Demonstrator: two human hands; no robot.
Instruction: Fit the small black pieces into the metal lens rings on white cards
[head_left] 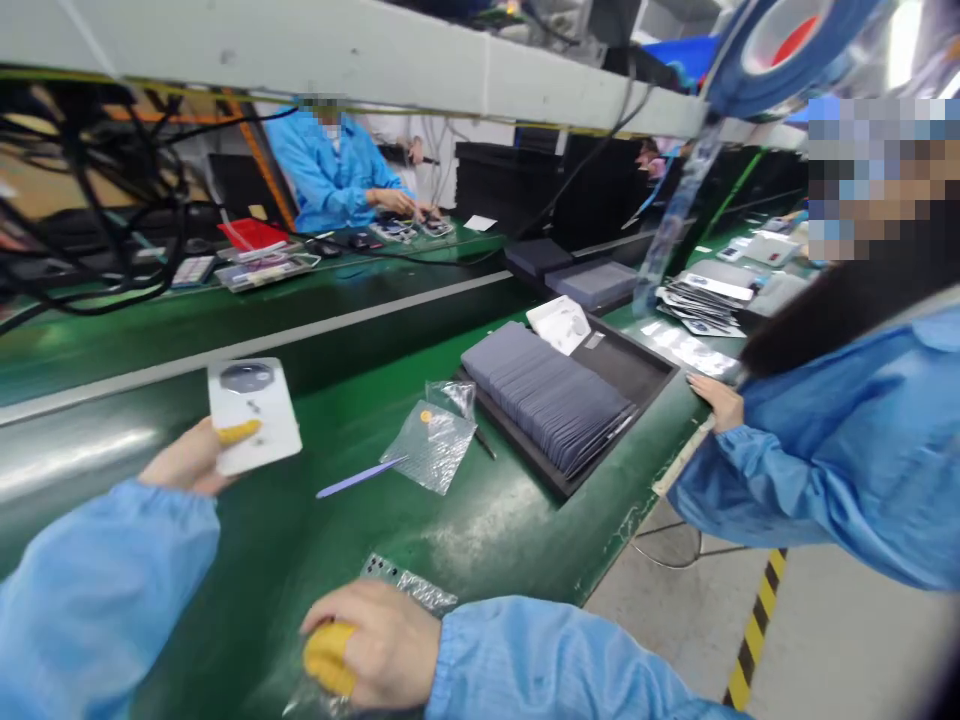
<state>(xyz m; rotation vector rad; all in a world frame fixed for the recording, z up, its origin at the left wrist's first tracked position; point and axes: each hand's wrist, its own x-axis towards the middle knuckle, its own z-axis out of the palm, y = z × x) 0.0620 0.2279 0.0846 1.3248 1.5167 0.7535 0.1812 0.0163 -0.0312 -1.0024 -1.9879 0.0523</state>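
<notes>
My left hand (196, 455) grips a white flat panel (264, 425) with a dark round patch near its top, a yellow cover on the thumb. Lower in view, my right hand (379, 640) is closed over the bench, with yellow covers on its fingers; what it holds, if anything, is hidden. Clear plastic (311, 700) shows beneath it, and a clear bag with small black dots (412, 585) lies just beyond. A purple stick (360, 478) touches a clear bag with an orange dot (433, 448) in mid-bench.
Right of centre, a black tray (637, 365) holds a row of grey sleeves (540, 395) and a white panel (559, 325). A co-worker's hand (718, 402) rests on the bench edge at right. Another person in blue (322, 180) works across the bench. A tape roll (787, 45) hangs upper right.
</notes>
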